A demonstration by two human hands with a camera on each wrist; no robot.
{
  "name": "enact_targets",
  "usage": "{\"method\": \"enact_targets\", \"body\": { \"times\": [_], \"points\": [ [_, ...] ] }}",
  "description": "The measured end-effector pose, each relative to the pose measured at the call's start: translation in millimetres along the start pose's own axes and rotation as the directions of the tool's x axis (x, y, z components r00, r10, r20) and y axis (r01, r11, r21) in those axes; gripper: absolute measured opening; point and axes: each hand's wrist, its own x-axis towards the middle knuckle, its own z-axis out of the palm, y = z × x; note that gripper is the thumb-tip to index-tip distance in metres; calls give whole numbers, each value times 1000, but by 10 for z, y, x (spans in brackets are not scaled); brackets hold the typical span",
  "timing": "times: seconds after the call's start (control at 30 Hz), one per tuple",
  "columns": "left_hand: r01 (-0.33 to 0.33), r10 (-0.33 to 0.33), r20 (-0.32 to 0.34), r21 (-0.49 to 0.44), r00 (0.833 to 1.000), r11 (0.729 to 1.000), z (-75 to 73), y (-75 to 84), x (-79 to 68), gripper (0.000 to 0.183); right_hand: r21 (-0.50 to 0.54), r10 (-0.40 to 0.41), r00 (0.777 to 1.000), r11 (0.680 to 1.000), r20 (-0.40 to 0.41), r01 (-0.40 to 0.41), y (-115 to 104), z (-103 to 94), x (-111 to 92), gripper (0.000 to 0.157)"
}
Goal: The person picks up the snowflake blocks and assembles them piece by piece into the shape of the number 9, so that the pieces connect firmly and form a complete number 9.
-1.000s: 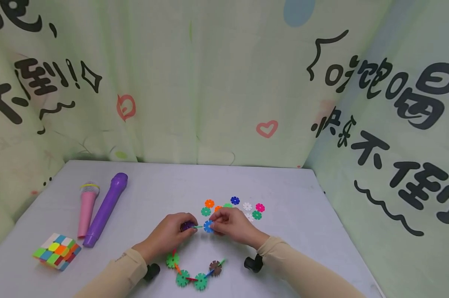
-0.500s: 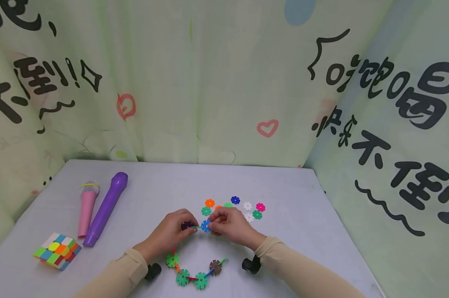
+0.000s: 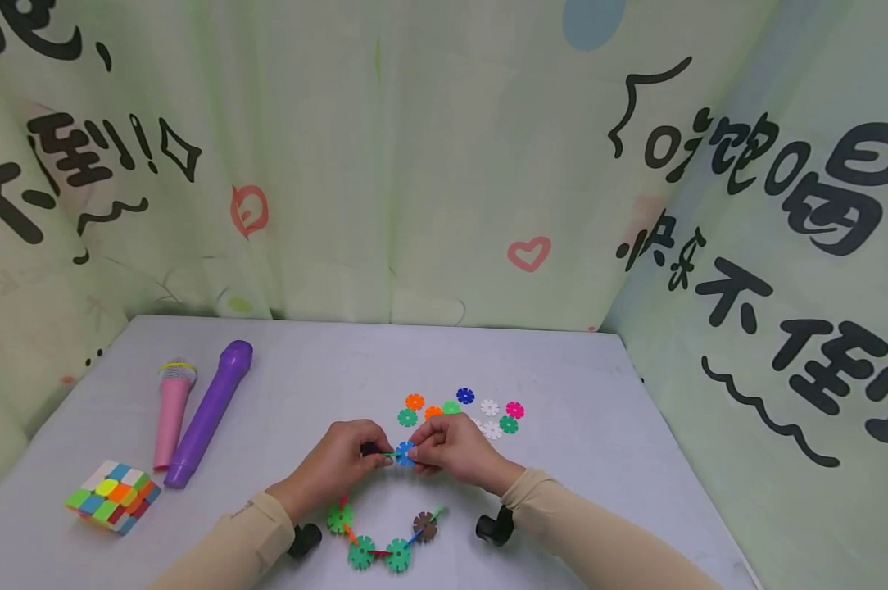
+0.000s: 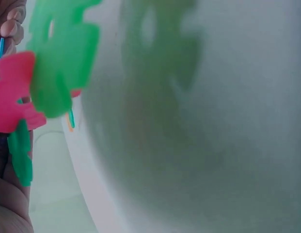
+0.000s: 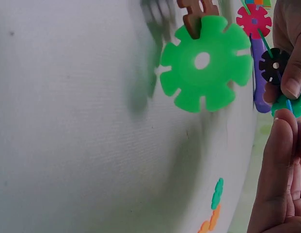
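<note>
Slotted plastic snowflake discs form a curved chain near the front, with a green disc [image 3: 361,553] and a brown disc [image 3: 425,527] among its pieces. My left hand [image 3: 341,455] pinches the chain's upper end; a black disc [image 5: 272,65] shows by its thumb in the right wrist view, beside a green disc [image 5: 299,103]. My right hand [image 3: 462,449] pinches a blue disc [image 3: 404,455] that meets the green disc, seen edge-on between both hands. How deep the slots engage is hidden by fingers. A red disc [image 4: 12,92] hangs below my left hand.
Loose discs, such as an orange disc [image 3: 414,402] and a pink disc [image 3: 514,410], lie behind my right hand. To the left are a purple microphone [image 3: 211,414], a pink microphone [image 3: 172,418] and a puzzle cube [image 3: 112,497]. A curtain [image 3: 444,164] hangs behind the table.
My right hand has moved slightly left with the blue disc, closing the gap to the green disc in my left hand. My left hand stays almost in place.
</note>
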Motion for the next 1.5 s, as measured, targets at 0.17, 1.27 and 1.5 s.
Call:
{"method": "enact_targets", "body": {
  "times": [0.17, 1.27, 1.5],
  "points": [
    [-19, 18, -17, -10, 1000, 1000, -1, -20, 9, 23, 16, 15, 1000, 1000, -11, -15, -27, 18, 36, 8],
    [23, -24, 9, 56, 1000, 998, 15, -27, 6, 19, -8, 26, 999, 1000, 45, -26, 22, -20, 18, 8],
    [24, -29, 61, 77, 998, 997, 14, -45, 1, 36, 7, 28, 997, 1000, 68, -29, 15, -11, 34, 10]
  ]
}}
